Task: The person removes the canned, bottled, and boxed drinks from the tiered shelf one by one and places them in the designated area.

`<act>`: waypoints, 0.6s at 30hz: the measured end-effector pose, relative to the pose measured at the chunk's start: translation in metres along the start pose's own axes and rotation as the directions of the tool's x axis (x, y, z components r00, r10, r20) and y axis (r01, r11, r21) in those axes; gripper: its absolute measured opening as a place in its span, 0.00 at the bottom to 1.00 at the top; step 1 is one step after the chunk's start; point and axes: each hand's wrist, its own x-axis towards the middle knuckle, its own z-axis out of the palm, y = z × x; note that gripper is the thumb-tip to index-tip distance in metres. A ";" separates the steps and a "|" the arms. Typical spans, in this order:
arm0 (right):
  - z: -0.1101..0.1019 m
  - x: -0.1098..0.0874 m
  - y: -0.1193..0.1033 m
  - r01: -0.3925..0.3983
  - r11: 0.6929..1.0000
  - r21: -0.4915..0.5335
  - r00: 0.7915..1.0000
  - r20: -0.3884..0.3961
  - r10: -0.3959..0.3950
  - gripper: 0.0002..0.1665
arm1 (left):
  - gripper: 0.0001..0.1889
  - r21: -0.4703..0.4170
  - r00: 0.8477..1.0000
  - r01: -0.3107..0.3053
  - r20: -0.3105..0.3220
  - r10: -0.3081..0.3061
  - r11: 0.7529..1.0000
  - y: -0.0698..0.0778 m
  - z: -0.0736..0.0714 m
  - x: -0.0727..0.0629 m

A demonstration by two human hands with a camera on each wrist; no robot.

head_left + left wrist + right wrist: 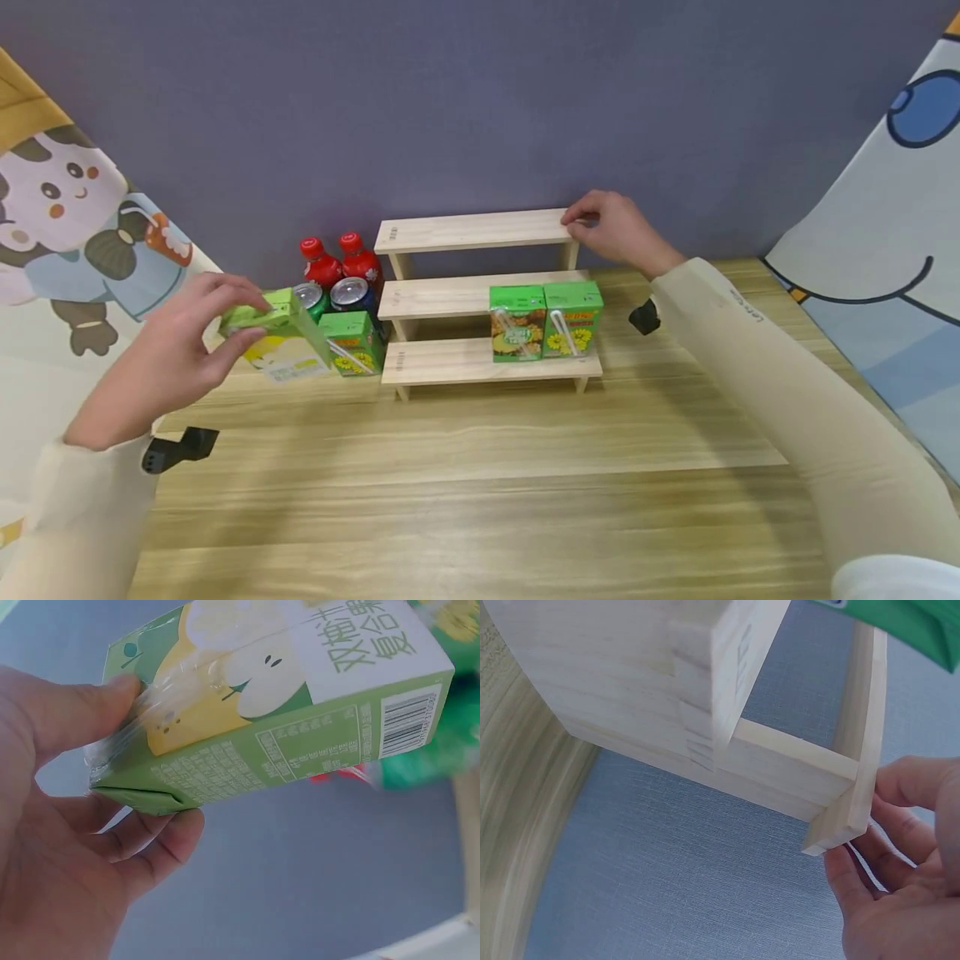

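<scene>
In the head view my left hand (168, 350) grips a green juice carton (281, 352) by one end, tilted in the air left of the wooden three-step rack (438, 298). The left wrist view shows the carton (247, 712) with fruit pictures and a barcode, thumb on one face and fingers beneath. My right hand (621, 235) pinches the right end of the rack's top board (472, 232). Close up in the right wrist view, the fingers (889, 851) curl about that board's end. Two green drink cartons with straws, a left one (517, 325) and a right one (572, 321), stand on the bottom step's right side.
Left of the rack, another green carton (351, 343) stands before a green can (311, 298) and a dark blue can (352, 293). Two red bottles (362, 260) are behind them. A grey wall (480, 108) rises behind the wooden table (480, 517); cartoon-printed panels flank both sides.
</scene>
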 end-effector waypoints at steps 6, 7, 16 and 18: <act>0.000 -0.001 0.001 -0.005 1.000 -0.001 1.000 -0.005 0.005 0.14 | 0.24 0.014 0.999 0.049 0.023 -0.049 0.999 -0.033 0.015 -0.027; 0.000 -0.001 0.000 -0.005 1.000 0.001 1.000 -0.009 0.005 0.14 | 0.24 0.016 0.998 0.057 0.032 -0.057 0.998 -0.038 0.021 -0.030; 0.000 0.000 0.000 -0.002 1.000 0.008 1.000 -0.013 0.002 0.13 | 0.21 -0.035 0.980 0.172 0.108 -0.167 0.984 -0.058 0.064 -0.036; 0.000 -0.001 0.000 0.002 1.000 0.007 1.000 -0.013 -0.002 0.13 | 0.20 -0.036 0.976 0.188 0.117 -0.183 0.982 -0.061 0.070 -0.037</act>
